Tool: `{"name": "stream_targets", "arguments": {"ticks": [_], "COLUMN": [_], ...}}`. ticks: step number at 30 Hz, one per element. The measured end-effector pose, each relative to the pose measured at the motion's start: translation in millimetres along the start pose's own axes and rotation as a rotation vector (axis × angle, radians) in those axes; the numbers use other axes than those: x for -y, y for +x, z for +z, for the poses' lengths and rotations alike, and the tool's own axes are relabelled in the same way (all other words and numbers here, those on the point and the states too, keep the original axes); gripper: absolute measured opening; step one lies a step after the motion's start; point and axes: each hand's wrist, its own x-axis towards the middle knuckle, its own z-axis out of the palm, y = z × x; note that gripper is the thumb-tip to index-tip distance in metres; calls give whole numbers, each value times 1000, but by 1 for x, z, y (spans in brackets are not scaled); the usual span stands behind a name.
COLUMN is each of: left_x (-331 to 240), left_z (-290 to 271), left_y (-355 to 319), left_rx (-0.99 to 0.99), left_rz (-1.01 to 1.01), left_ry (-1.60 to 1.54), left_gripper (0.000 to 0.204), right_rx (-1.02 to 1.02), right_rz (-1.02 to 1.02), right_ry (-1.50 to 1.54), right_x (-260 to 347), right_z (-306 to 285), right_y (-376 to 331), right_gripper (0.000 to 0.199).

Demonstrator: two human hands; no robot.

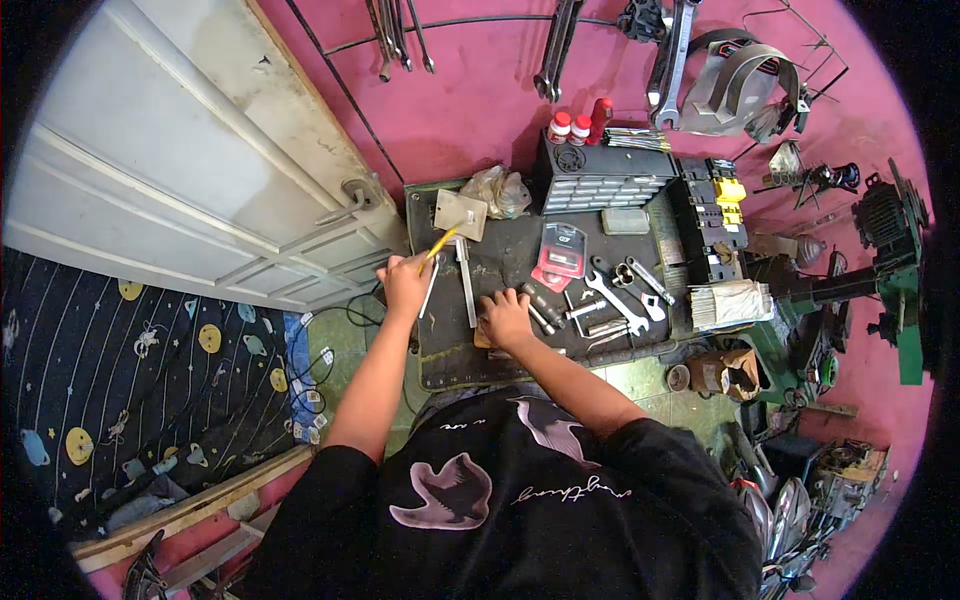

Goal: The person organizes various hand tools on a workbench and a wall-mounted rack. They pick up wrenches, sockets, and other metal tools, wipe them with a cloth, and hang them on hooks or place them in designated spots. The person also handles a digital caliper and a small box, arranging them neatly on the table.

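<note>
left hand (pixel 405 283) gripping yellow tool (pixel 441 243), raised to work | right hand (pixel 505 318) flat, pinning part (pixel 482 338) on bench (pixel 440 360) | wrenches (pixel 620 297) within reach

Black short-sleeved T-shirt (pixel 520 500) with pale bird prints and white script lettering; bare forearms.

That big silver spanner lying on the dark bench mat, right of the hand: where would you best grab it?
Probably by the middle of its shank. The spanner lies flat and slanted on the mat, its heads at the two ends, so the slim straight middle suits the fingers. Come from above with the right hand, which rests nearest. Smaller tools crowd close beside it, so pinch across the shank.
</note>
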Motion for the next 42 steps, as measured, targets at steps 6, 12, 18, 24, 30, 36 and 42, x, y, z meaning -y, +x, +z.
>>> {"name": "stream_targets", "arguments": {"ticks": [6,12,18,24,30,36,42], "left_x": [9,-10,-30,-2,-6,11,19], "left_z": [-13,13,36,37,54,61,78], "left_y": [21,-20,-80,-96,-94,-69,-60], "left_rx": [1,58,8,249,136,167,136], "left_rz": [-16,224,-143,-92,-4,76,-65], "left_ry": [42,53,213,292,399,459,426], "left_gripper": [21,25,34,50,60,36,27], "right_rx": [110,135,131,3,-3,87,70], "right_rz": [96,287,296,165,85,9,-2], "right_ry": [10,116,106,8,4,0,-3], "right_x": [13,24,22,15,12,15,12], "right_z": [-1,10,2,18,21,10,11], "right_y": [26,39,31,21,11,-3,-10], "right_gripper": [46,48,43,44,43,41,40]}}
